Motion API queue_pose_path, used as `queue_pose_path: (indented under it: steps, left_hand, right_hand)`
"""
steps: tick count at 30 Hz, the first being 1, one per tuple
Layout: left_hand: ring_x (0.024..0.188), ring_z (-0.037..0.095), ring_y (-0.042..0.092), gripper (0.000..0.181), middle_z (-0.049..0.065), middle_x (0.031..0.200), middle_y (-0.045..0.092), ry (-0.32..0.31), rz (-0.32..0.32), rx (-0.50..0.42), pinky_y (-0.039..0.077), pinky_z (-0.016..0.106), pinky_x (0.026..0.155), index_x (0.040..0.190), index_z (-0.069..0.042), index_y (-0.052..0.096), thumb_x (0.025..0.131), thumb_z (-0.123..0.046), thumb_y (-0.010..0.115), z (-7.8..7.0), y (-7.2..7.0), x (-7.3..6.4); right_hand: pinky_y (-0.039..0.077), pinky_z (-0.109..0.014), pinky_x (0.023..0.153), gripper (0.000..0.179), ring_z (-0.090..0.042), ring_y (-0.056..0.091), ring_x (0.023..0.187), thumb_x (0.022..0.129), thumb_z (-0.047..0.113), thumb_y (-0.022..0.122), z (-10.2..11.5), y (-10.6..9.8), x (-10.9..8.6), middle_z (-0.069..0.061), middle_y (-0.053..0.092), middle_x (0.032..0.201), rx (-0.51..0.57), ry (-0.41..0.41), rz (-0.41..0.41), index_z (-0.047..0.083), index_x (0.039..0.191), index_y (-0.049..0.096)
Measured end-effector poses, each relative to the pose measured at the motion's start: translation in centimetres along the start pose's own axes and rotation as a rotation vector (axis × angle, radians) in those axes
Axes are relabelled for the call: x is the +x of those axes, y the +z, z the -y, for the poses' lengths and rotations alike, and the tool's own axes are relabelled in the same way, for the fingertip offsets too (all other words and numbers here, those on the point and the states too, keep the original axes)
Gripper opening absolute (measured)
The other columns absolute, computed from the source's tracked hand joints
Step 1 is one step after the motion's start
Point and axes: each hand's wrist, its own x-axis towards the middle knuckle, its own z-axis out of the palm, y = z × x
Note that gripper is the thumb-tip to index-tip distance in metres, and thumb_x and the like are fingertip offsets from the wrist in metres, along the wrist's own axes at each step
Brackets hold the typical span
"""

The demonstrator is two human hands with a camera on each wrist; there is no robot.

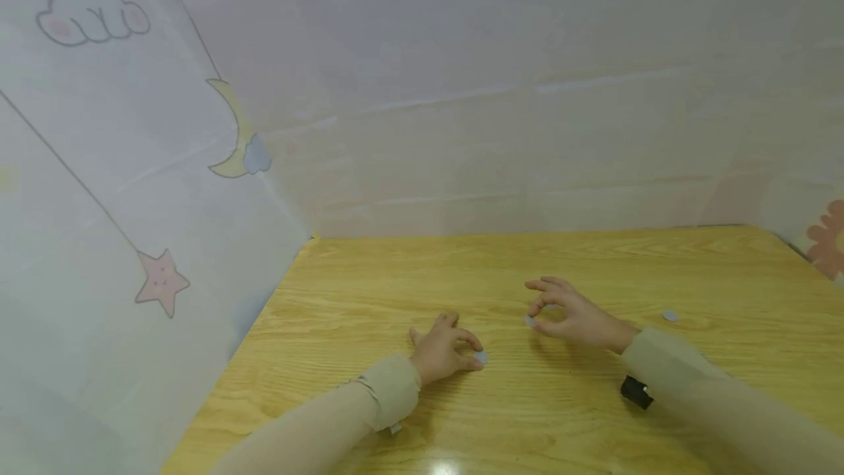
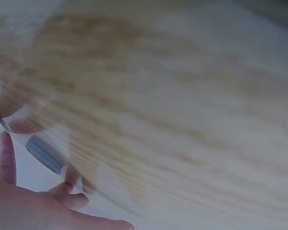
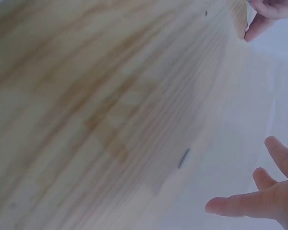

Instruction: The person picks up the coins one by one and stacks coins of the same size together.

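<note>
The left hand [image 1: 440,352] pinches the first disc [image 1: 480,357] between thumb and index fingertip, low over the near middle of the table [image 1: 369,277], its other fingers spread away to the left. Farther off and to the right, the right hand [image 1: 575,318] bends thumb and index into a ring and appears to pinch the second disc [image 1: 530,321] at their tips. A third disc [image 1: 552,306] shows partly hidden just past that hand, and a fourth disc [image 1: 669,316] lies apart to the right. With such small, thin pieces held only by fingertips, either could slip if the pinch loosens or catches just the rim, and it might then skate across the smooth surface. The third disc, so close behind the right fingers, could be nudged by a careless knuckle; the fourth could be brushed by the right sleeve [image 1: 679,369] if that arm swings far. Lying flat, a disc probably gives a fingertip little edge to lift. The discs are round, pale grey and plain; the tabletop is yellow wood grain, glossy enough to reflect a light near the front; the sleeves are soft-looking beige cloth, gathered at the cuffs.
</note>
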Motion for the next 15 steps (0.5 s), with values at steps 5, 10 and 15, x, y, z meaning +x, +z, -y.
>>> queue_pose_path:
  steps: [5, 10, 15]
  left_hand:
    - [0.140, 0.048, 0.023, 0.022, 0.025, 0.150, 0.035, -0.005, 0.006, 0.007, 0.002, 0.084, 0.092, 0.096, -0.020, 0.074, 0.078, -0.032, 0.079, -0.28, -0.18, -0.04]
    - [0.140, 0.048, 0.022, 0.022, 0.024, 0.150, 0.035, -0.015, 0.011, 0.013, 0.002, 0.084, 0.092, 0.096, -0.020, 0.074, 0.077, -0.032, 0.079, -0.42, -0.30, -0.12]
    - [0.140, 0.048, 0.021, 0.022, 0.025, 0.150, 0.034, -0.019, 0.016, 0.009, 0.001, 0.085, 0.092, 0.096, -0.020, 0.074, 0.078, -0.033, 0.079, -0.45, -0.44, -0.12]
  right_hand:
    - [0.014, -0.081, 0.093, 0.006, -0.058, 0.011, 0.135, 0.091, 0.014, 0.069, 0.14, 0.45, 0.23, -0.032, 0.036, 0.144, 0.010, -0.006, 0.004, 0.017, 0.091, 0.064]
    - [0.014, -0.082, 0.093, 0.006, -0.057, 0.010, 0.135, 0.091, 0.012, 0.069, 0.61, 0.72, 0.38, -0.032, 0.036, 0.144, 0.034, -0.012, 0.018, 0.015, 0.091, 0.063]
    - [0.016, -0.081, 0.094, 0.006, -0.056, 0.011, 0.136, 0.091, 0.013, 0.069, 0.76, 1.10, 0.62, -0.031, 0.036, 0.145, 0.042, -0.011, 0.017, 0.016, 0.091, 0.064]
